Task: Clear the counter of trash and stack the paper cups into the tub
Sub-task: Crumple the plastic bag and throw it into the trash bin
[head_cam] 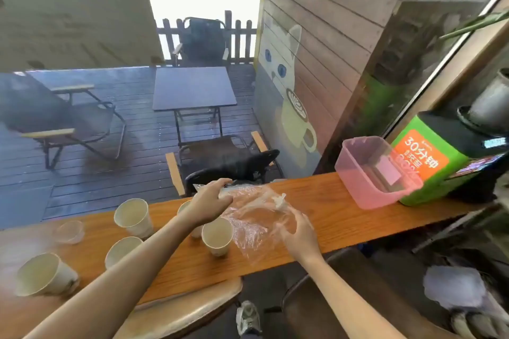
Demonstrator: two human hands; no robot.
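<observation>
A clear plastic bag (253, 217) lies crumpled on the wooden counter (330, 217). My left hand (212, 201) grips its far left edge and my right hand (298, 231) grips its near right side. Several cream paper cups stand on the counter: one (217, 235) just left of the bag, one (133, 216) farther left, one (121, 250) by my left forearm, one (45, 275) tipped at the far left. Another cup (184, 208) is mostly hidden behind my left hand. A pink translucent tub (358, 181) sits tilted at the counter's right end.
A small clear plastic lid or cup (70, 231) lies at the left. A green box with an orange label (429, 165) stands behind the tub. Two stools (192, 308) sit under the counter's near edge. Glass separates the counter from a deck with chairs and a table.
</observation>
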